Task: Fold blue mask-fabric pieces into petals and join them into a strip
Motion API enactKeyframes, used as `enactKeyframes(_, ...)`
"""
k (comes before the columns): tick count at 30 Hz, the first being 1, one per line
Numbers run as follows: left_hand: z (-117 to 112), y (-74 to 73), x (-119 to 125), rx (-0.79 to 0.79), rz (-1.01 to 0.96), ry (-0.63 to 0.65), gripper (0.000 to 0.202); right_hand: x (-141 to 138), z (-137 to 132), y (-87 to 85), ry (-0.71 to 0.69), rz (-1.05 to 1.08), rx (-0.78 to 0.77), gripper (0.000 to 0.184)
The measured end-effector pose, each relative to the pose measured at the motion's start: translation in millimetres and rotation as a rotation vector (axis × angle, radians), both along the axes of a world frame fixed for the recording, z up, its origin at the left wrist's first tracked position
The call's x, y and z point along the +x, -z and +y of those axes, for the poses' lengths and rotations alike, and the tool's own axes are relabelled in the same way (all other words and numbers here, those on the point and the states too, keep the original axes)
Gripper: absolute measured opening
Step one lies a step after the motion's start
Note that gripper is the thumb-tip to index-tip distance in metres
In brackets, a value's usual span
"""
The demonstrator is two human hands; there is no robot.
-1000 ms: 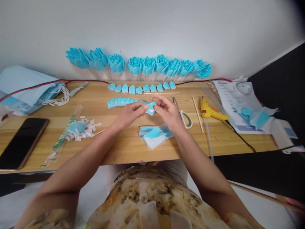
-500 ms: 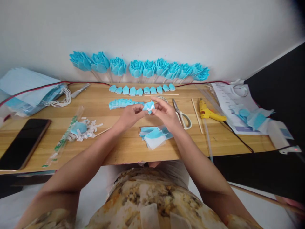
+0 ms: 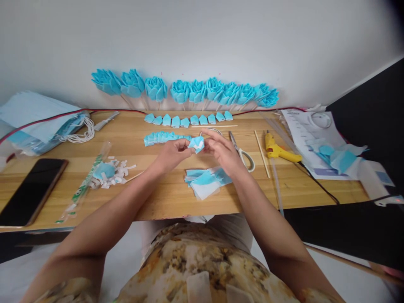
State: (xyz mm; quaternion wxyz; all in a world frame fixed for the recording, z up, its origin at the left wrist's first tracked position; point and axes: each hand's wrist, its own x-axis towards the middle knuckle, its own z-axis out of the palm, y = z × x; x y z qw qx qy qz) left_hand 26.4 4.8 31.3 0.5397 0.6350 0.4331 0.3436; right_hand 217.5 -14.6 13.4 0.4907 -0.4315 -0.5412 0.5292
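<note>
Between the thumb and fingers of my left hand (image 3: 173, 155) is a folded blue petal (image 3: 196, 144) with a small white strip on its face. My right hand (image 3: 224, 155) is just to the right of the petal, index finger stretched out and the other fingers loosely bent; a narrow gap seems to separate it from the petal. Beyond my left hand lies a row of overlapping folded blue petals (image 3: 160, 137). Cut blue and white fabric pieces (image 3: 205, 185) are stacked below my hands. Scissors (image 3: 241, 153) lie beside my right hand.
Blue flowers on sticks (image 3: 179, 91) lean along the wall, with a row of folded petals (image 3: 176, 121) before them. A yellow glue gun (image 3: 279, 149) and wooden stick (image 3: 261, 153) lie right. Left are a phone (image 3: 33, 191), white paper bits (image 3: 118, 174) and bagged sheets (image 3: 38, 120).
My right hand has drawn slightly right, off the petal, and its fingers have loosened. The petal stays in my left hand, its face turned a little with the white strip on its right side.
</note>
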Motion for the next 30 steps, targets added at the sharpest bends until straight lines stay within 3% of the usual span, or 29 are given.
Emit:
enactKeyframes(12,0.2,-2.7,0.2,-0.017,0.008,0.066,0.028,-3.9,0.3,-1.4,0.112,-0.12,0.093,0.047)
enactKeyframes(18,0.8,-2.7,-2.0,-0.025,0.014,0.031,0.026,-1.9,-0.5,-3.3,0.07,-0.048,0.005,0.048)
enactKeyframes(30,4.6,2.0,-7.1,-0.037,-0.011,0.014,0.026,0.0,-3.2,-6.7,0.109,-0.043,0.015,0.038)
